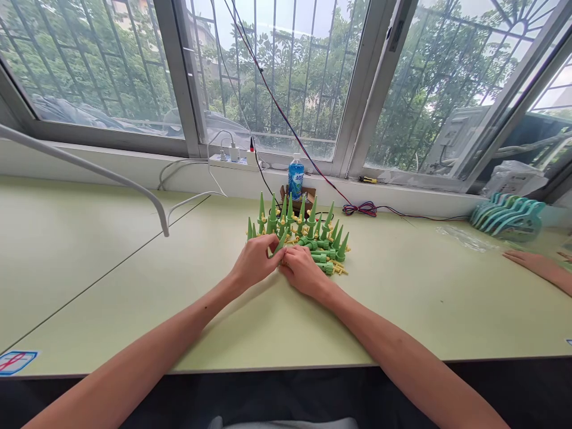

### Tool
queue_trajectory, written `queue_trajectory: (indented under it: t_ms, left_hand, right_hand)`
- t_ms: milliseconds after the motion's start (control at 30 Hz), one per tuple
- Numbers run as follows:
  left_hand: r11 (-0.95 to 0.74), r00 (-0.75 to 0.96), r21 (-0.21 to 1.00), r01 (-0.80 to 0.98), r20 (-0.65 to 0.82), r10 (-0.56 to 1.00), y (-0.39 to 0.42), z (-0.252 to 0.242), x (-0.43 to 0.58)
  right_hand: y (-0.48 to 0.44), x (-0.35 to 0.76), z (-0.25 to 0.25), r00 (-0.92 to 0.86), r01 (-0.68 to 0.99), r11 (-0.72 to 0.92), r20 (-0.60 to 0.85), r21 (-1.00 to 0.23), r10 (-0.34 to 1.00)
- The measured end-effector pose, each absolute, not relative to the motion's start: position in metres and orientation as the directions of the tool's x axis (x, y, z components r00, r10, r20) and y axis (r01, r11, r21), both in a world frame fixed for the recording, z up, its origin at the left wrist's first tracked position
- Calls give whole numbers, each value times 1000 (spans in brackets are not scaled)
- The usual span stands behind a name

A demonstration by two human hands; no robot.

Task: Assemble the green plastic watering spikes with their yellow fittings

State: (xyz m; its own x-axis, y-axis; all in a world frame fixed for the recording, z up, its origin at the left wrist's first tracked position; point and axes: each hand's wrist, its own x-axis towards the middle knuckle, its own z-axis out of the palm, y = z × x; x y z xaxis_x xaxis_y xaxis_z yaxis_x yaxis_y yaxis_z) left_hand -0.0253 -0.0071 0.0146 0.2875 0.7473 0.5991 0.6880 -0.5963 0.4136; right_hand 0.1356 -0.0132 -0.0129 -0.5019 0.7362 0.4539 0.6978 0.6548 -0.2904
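Note:
My left hand (254, 260) is closed around a green plant watering spike (281, 241) whose tip points up and to the right. Against its fingertips rests my right hand (305, 271), its fingers bent together; whatever is pinched in them is hidden. Just beyond both hands stand several upright green spikes (311, 218) with small yellow valves. Other green pieces (322, 258) lie flat by my right hand, and thin yellow parts (340, 270) stick out at their ends.
Behind the spikes, a bottle of blue liquid (295, 176) stands by a small brown box (308, 193). Coiled cable (360, 208) and a power strip (223, 162) are near the window. Teal hanger-like items (507, 217) and another person's hand (525, 260) are at right. A grey tube (111, 170) crosses the left.

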Motion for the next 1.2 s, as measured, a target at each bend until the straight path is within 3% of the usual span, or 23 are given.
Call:
queue_trajectory:
  t_ms: [1200]
  left_hand:
    - [-586,254,429,687,614,747,-7,16,-26]
  right_hand:
    - [-11,135,-12,-492,661,654,445,-368,748]
